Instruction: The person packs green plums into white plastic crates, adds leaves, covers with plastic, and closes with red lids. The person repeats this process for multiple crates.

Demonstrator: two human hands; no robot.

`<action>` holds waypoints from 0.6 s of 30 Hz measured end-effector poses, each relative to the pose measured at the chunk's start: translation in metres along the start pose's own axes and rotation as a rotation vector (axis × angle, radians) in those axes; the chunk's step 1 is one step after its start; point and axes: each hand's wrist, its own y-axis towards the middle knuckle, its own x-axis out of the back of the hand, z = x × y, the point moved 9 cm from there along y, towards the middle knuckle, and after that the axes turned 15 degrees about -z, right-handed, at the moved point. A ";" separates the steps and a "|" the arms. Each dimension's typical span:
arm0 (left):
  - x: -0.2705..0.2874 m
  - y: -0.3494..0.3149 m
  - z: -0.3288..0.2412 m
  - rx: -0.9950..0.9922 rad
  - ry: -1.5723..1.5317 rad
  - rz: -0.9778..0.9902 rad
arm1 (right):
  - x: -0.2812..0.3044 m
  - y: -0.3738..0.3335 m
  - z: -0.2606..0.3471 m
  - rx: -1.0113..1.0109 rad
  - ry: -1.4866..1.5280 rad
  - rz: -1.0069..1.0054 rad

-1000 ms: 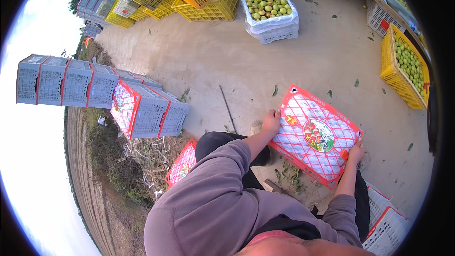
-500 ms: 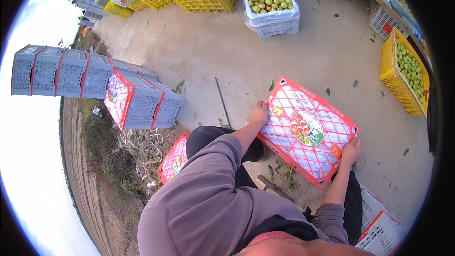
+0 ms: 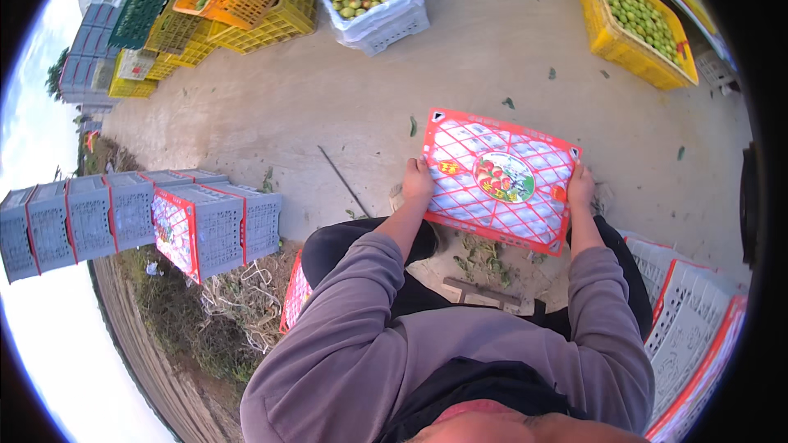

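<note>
Between my hands, in front of my bent knees, is a red-lidded crate. White packing shows through the lid's red lattice, and an oval fruit picture sits in the middle. My left hand is closed on its left short edge. The opposite short edge is gripped by my right hand. The crate's sides and underside are hidden from above, so I cannot tell whether it touches the ground.
Grey crates with red rims stand stacked at left; more grey crates are at lower right. Beyond lie a lined white crate of fruit, a yellow crate of green fruit and stacked yellow crates. A thin stick lies on the ground.
My view has swung to the right, so the surroundings appear shifted left and turned. The crate now looks more level in the picture. Both hands keep their hold on its short edges.
</note>
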 end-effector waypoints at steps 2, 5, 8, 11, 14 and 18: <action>-0.001 0.008 0.001 -0.075 -0.157 -0.003 | 0.017 -0.041 -0.016 -0.161 -0.142 0.120; 0.009 0.000 0.027 -0.061 0.014 0.003 | 0.061 -0.122 -0.034 -0.372 -0.097 0.144; 0.004 -0.015 0.041 0.001 -0.015 0.000 | 0.071 -0.119 -0.014 -0.333 -0.080 0.155; 0.011 -0.014 0.043 0.013 -0.087 -0.070 | 0.083 -0.112 0.013 -0.255 -0.062 0.098; -0.001 -0.017 0.058 0.136 -0.271 -0.005 | 0.084 -0.127 -0.005 -0.218 -0.134 0.141; -0.004 -0.023 0.057 0.069 -0.046 -0.050 | 0.053 -0.096 -0.016 -0.145 -0.107 0.166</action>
